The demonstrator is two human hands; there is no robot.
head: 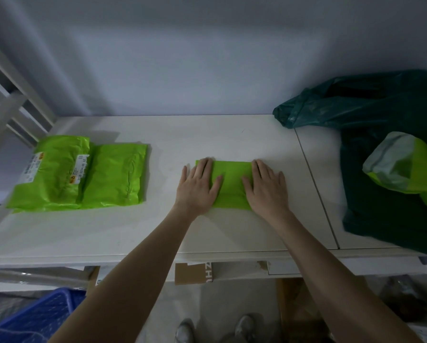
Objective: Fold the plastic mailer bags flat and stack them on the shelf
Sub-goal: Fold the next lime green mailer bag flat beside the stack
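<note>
- Pressing: my left hand (198, 185) and right hand (265, 185), fingers flat, gripping nothing, on the mailer (231, 184) mid-shelf (158, 231).
- Handling: thin, slick, springy, I judge; pinch its folded edges.
- Stack (81, 173): far left.
- Sack (380, 115): right, unfolded mailers.

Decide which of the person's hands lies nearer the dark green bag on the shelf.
Right. The right hand presses the folded mailer on the side toward the dark green bag; the left hand presses its far side.

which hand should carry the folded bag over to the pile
Left. The left hand lies on the bag's left edge, on the side of the pile; the right hand would have to cross over.
</note>
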